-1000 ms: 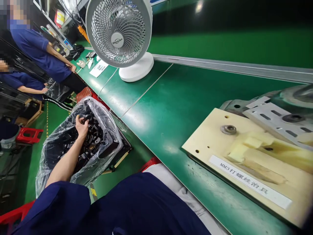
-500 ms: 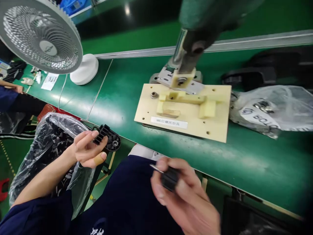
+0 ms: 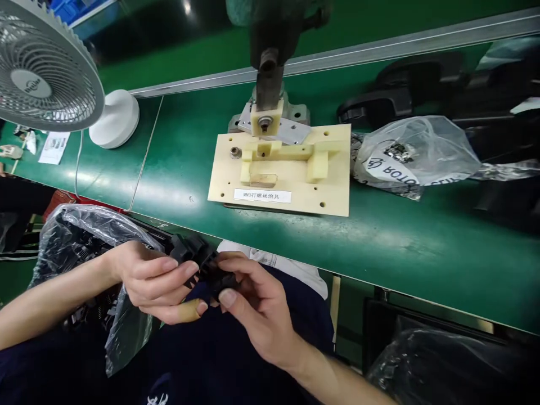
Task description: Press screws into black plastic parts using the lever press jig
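Note:
A black plastic part (image 3: 196,251) is held in front of my body, below the bench edge. My left hand (image 3: 162,281) grips its left side, fingers closed round it, with a tan wrap on one finger. My right hand (image 3: 259,306) pinches something black at the part's right end; the small piece from before is hard to tell apart from the part. Beyond them on the bench lies a cream fixture plate (image 3: 194,181) with a white label, raised blocks and a bare middle, under a dark metal press head (image 3: 270,73).
A grey fan (image 3: 46,73) on a white base (image 3: 115,119) stands at the left. A plastic-lined container of black parts (image 3: 84,247) is at lower left. On the right lie a clear bag of metal pieces (image 3: 422,146) and black mouldings (image 3: 379,107). Another person's hand shows at far left.
My right hand has moved left to meet the black part in my left hand. The dark piece with a metal tip no longer shows clearly. The view has shifted rightward.

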`<state>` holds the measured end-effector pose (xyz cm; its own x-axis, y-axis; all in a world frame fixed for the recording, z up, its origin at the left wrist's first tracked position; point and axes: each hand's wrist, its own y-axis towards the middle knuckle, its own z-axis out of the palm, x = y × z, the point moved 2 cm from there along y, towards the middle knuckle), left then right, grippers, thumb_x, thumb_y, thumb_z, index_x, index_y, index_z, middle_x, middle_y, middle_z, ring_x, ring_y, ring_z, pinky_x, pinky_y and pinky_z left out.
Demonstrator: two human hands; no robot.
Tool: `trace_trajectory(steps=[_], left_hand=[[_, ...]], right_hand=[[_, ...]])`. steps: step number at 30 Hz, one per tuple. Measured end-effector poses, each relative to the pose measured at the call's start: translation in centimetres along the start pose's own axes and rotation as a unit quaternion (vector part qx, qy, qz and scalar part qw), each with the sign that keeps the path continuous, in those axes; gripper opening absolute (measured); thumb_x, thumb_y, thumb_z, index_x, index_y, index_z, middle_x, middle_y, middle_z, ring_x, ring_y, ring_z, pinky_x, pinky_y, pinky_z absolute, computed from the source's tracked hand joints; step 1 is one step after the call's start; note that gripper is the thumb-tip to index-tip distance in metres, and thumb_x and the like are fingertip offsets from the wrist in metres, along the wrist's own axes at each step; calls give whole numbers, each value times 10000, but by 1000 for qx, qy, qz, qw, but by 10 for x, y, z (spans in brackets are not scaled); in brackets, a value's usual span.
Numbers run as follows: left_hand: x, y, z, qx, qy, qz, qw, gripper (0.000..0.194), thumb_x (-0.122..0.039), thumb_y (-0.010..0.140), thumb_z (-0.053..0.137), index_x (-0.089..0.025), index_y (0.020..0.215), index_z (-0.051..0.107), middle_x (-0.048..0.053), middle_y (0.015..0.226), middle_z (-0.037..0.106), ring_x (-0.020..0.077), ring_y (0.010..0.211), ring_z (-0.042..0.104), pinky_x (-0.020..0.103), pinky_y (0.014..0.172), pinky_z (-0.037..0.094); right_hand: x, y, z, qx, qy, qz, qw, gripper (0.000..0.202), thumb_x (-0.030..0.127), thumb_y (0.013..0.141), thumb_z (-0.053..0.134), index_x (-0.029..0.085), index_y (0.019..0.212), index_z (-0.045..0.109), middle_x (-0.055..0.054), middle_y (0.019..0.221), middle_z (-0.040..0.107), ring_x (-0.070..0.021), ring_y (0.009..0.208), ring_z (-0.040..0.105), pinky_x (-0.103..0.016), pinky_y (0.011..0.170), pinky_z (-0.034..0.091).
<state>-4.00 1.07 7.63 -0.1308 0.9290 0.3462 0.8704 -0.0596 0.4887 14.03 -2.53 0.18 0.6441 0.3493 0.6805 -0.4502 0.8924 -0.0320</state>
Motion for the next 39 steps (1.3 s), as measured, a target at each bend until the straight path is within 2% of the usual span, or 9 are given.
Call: trace_trajectory(steps=[5, 12, 17, 20, 22, 25, 28, 33, 39], left_hand=[[9, 8, -3, 1, 10, 63, 998, 247, -260, 779, 600, -498, 816, 655, -187, 787, 692, 34, 995, 651, 127, 1072, 406], [18, 10, -4, 55, 60, 214, 973, 501, -167, 716, 675, -531, 1056, 618, -179, 983, 696, 71, 1107, 617, 185, 1099, 418], [17, 15, 0, 42, 53, 181, 981, 544, -99, 658, 701, -524, 989, 626, -205, 952, 702, 59, 1119, 611, 159, 1095, 411], [7, 18, 9, 27, 51, 148, 987, 670, -44, 618, 691, -517, 1081, 588, -185, 894, 721, 85, 1104, 623, 233, 1132, 392], [-4, 19, 17, -19, 29, 92, 995, 565, -88, 647, 682, -491, 1035, 606, -164, 851, 729, 106, 1072, 641, 278, 1134, 397], [-19, 21, 31, -91, -28, -49, 994, 168, -221, 753, 603, -378, 809, 631, -109, 773, 737, 140, 969, 684, 349, 1139, 393], [-31, 31, 46, -101, -57, -161, 980, 100, -232, 782, 533, -293, 726, 588, -44, 751, 743, 172, 907, 702, 425, 1109, 404], [-54, 53, 70, -155, -69, -297, 940, 72, -160, 789, 583, -226, 762, 595, 24, 784, 740, 204, 920, 699, 428, 911, 525], [-67, 54, 83, -192, -68, -342, 917, 118, -102, 801, 565, -202, 772, 621, 10, 741, 730, 170, 856, 713, 407, 899, 566]], right_hand=[[-7, -5, -1, -126, -72, 5, 989, 286, 336, 784, 738, 242, 1018, 601, -10, 913, 541, -96, 695, 492, -243, 645, 446], [-22, -2, 14, -32, 177, 124, 976, 331, 533, 788, 683, 213, 865, 643, -29, 866, 616, -177, 866, 582, -348, 878, 466], [-3, 11, 12, -89, 194, 55, 975, 285, 477, 745, 723, 294, 947, 641, -12, 884, 651, -225, 899, 629, -394, 860, 508], [25, 24, -15, -190, 113, -46, 974, 347, 481, 720, 745, 296, 988, 626, -14, 990, 652, -207, 947, 624, -394, 934, 496], [51, 33, -38, -236, 4, -137, 962, 364, 467, 713, 749, 282, 1001, 623, -20, 1048, 647, -202, 982, 620, -401, 951, 493], [91, 44, -68, -265, -201, -300, 894, 299, 418, 762, 719, 275, 1007, 626, -24, 1024, 647, -219, 955, 632, -423, 861, 527], [122, 57, -78, -241, -454, -386, 766, 294, 331, 761, 744, 255, 1018, 623, -49, 1019, 645, -254, 967, 623, -452, 858, 523], [127, 94, -72, -28, -736, -307, 603, 299, 286, 844, 640, 195, 1123, 585, -116, 1122, 634, -282, 1048, 604, -462, 905, 516], [117, 123, -67, 90, -835, -210, 502, 331, 273, 853, 585, 121, 1147, 563, -160, 1164, 592, -323, 1092, 560, -494, 925, 496]])
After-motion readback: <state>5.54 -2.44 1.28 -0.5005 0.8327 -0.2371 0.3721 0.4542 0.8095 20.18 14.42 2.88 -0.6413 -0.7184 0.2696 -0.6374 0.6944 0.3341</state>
